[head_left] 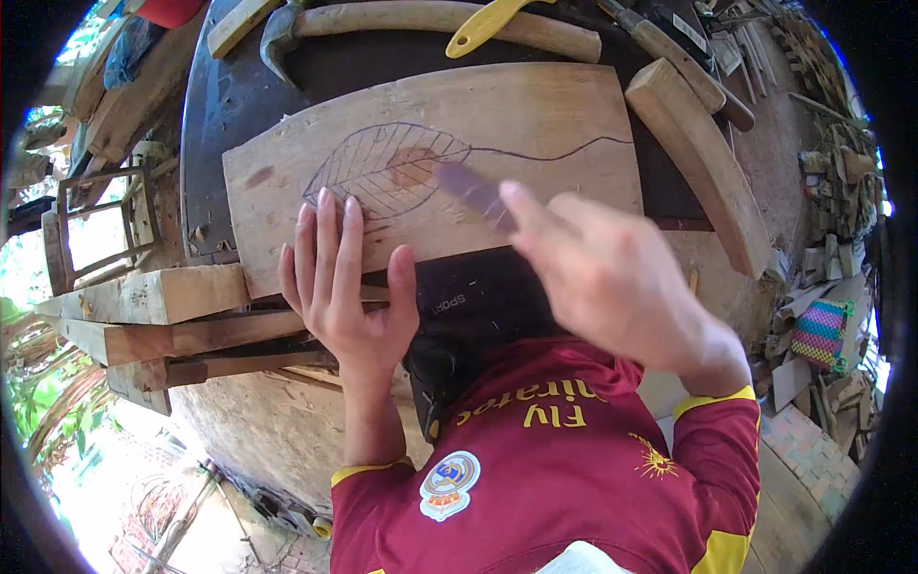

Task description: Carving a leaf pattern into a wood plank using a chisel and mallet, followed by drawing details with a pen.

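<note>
A pale wooden board (564, 105) lies across the dark work surface in front of me. On it is drawn a leaf (382, 158) in dark lines, with vein strokes and a long wavy stem running right. My left hand (344, 311) rests with spread fingers, its fingertips on the board by the leaf's lower left edge. Gripped in my right hand (612, 273) is a flat, dark blade-like tool (469, 196), smeared by motion. Its tip is over the right part of the leaf, near the stem; I cannot tell whether it touches the wood.
Beyond the board lie a wooden-handled hammer-like tool (440, 17), a yellow-handled tool (488, 27) and another wooden-handled tool (674, 59). A thick timber piece (703, 167) slants at the right. Stacked timbers (163, 298) jut out at the left. A woven basket (822, 333) sits among scraps at far right.
</note>
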Motion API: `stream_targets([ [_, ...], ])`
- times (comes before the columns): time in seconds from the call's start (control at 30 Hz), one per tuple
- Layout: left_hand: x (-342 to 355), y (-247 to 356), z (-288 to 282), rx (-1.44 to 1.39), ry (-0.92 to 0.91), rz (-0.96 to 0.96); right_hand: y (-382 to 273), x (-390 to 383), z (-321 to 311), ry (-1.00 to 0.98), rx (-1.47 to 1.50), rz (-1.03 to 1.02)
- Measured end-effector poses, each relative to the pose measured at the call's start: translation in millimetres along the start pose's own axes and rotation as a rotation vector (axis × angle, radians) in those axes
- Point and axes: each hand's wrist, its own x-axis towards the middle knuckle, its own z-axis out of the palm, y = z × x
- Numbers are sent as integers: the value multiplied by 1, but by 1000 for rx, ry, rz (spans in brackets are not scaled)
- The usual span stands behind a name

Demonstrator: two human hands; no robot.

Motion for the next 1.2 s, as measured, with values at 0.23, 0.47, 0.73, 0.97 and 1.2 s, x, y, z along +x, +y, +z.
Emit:
stream_targets([
  [0.23,7,4,-11,-28,-111,-14,-6,8,4,-25,9,15],
  [0.47,9,3,-18,-25,-174,-20,21,26,-7,333,-236,18],
  [0.73,23,2,-29,-31,-238,-23,9,10,21,225,-138,-23],
  [0.97,29,1,-35,-49,-292,-37,19,6,7,309,-139,-101],
  [1.2,35,9,-45,5,-387,-15,12,8,6,158,-219,-109],
])
